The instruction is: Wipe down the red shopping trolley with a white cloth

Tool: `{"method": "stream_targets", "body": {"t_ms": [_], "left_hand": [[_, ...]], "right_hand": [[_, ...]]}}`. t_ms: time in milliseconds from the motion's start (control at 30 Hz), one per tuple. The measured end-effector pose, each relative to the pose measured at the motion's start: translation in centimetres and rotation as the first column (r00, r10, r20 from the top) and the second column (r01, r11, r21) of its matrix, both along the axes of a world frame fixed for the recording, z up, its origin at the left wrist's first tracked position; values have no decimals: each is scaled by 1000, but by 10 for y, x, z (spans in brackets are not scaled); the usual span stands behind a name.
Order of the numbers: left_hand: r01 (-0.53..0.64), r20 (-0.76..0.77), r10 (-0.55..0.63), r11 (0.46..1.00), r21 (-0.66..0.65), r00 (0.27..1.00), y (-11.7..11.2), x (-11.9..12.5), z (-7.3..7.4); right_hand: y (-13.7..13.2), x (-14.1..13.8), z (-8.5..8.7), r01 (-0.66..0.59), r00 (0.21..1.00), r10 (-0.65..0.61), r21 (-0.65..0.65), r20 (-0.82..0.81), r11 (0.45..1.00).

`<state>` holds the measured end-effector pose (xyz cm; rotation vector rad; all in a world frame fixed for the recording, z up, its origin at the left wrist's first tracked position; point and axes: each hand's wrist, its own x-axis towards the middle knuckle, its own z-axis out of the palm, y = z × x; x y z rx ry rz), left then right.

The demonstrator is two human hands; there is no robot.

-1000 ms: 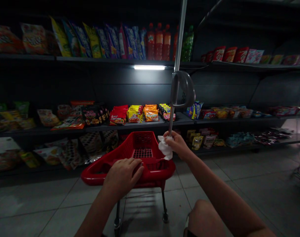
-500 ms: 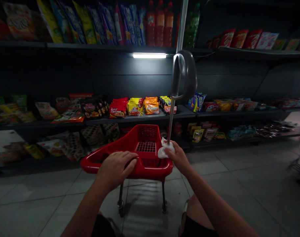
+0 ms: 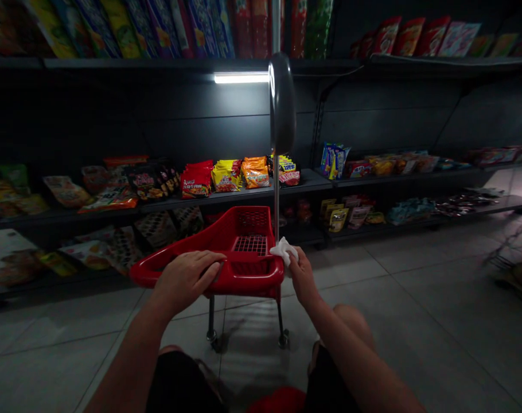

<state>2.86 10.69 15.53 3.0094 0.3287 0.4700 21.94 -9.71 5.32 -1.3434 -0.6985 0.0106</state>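
Note:
A small red shopping cart (image 3: pixel 248 281) stands in front of me, its handle end toward me. My left hand (image 3: pixel 186 280) lies over the handle bar, fingers curled onto it. At the cart's right corner, my right hand (image 3: pixel 303 276) pinches a crumpled white tissue (image 3: pixel 283 250) against the rim, beside the foot of an upright metal pole (image 3: pixel 276 198). A dark grey rounded loop (image 3: pixel 283 103) sits higher on that pole. The tissue hides part of the right fingertips and the pole's lower end.
Behind the cart, a lit shelf (image 3: pixel 310 180) carries red, yellow and orange snack packs (image 3: pixel 226 175). Bottles and long bags line the upper shelf (image 3: pixel 158 64). More packets lie on the bottom shelf (image 3: pixel 398 228). Tiled floor (image 3: pixel 373 298) surrounds the cart. My knees are close below.
The view has shifted, so cart and pole appear farther left. My right hand with the tissue has moved from around the pole's base to the cart's right corner; my left hand stays on the handle.

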Motion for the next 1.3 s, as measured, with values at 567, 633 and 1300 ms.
{"method": "stream_targets", "body": {"t_ms": [567, 633, 1300], "left_hand": [[181, 24, -181, 984, 6, 983, 55, -2, -12], [155, 44, -155, 988, 3, 987, 65, 0, -15], [-240, -65, 248, 964, 110, 966, -12, 64, -15]], "right_hand": [[-14, -52, 3, -174, 753, 145, -18, 642, 985], [-13, -47, -6, -207, 667, 188, -63, 721, 976], [71, 47, -36, 80, 803, 126, -316, 582, 946]]}}
